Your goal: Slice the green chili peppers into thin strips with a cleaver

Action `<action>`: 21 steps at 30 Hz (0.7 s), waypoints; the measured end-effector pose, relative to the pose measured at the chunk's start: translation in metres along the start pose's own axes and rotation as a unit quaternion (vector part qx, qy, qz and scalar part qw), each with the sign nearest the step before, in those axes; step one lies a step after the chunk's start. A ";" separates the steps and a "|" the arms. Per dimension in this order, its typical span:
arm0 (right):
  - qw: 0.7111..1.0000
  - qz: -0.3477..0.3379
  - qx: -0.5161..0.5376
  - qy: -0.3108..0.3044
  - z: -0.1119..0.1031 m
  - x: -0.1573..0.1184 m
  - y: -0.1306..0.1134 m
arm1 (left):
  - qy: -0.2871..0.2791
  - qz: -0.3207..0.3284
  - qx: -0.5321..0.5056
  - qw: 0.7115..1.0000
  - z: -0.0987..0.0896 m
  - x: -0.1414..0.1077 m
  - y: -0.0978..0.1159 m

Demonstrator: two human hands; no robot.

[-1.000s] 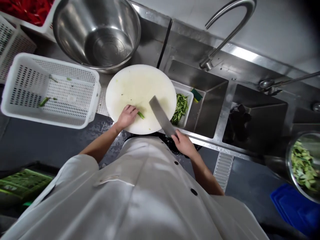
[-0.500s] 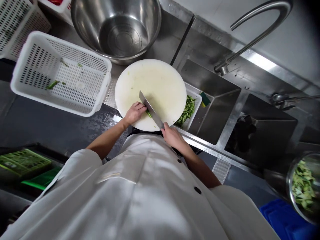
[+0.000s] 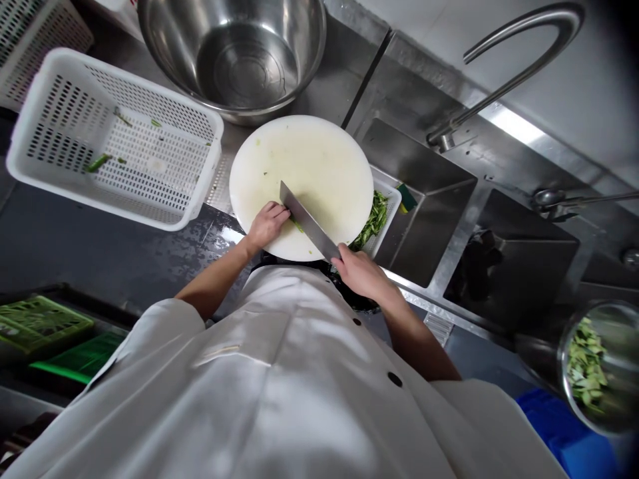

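Curving and shiny, the deep steel bowl (image 3: 167, 50) stands beyond the smooth, round white board (image 3: 324, 153). Over the board's near half slants a flat metal knife (image 3: 310, 225), its handle in the closed right hand (image 3: 360, 271); the left hand (image 3: 267, 225), fingers curled, holds a slim green vegetable (image 3: 298, 226) beside the blade.

A: What am I seeing on the wearer?
B: White jacket (image 3: 294, 406), matte, soft creases down the front.
A: Sleeves?
B: Short. Left sleeve (image 3: 167, 336) and right sleeve (image 3: 482, 412), both white, loose. Left hand (image 3: 267, 225) and right hand (image 3: 362, 271) bare.
A: Fasteners?
B: I get round dark buttons (image 3: 395, 379) right of centre.
A: Markings?
B: Left chest pocket (image 3: 252, 332), thin pale-yellow line at its edge. Can't read more.
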State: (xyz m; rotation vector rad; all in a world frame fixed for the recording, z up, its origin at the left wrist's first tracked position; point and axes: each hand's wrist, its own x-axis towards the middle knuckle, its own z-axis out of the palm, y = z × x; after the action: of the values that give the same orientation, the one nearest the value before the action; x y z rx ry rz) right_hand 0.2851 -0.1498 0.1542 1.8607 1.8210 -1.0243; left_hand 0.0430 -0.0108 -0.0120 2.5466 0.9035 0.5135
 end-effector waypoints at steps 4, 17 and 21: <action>1.000 -0.002 0.018 0.016 0.003 0.021 -0.008 | 0.008 0.006 -0.004 1.000 -0.001 -0.001 -0.004; 0.999 -0.029 0.009 0.029 -0.006 0.042 -0.007 | 0.028 -0.033 0.014 0.999 0.002 -0.002 -0.004; 0.995 -0.033 0.052 0.074 0.005 0.039 0.006 | 0.062 -0.051 0.002 0.997 -0.013 -0.008 -0.003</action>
State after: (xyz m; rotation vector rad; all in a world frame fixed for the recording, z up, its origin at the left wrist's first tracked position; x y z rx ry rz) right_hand 0.2868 -0.1262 0.1228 1.9962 1.9600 -1.0471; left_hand 0.0300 -0.0107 -0.0037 2.4787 1.0738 0.6430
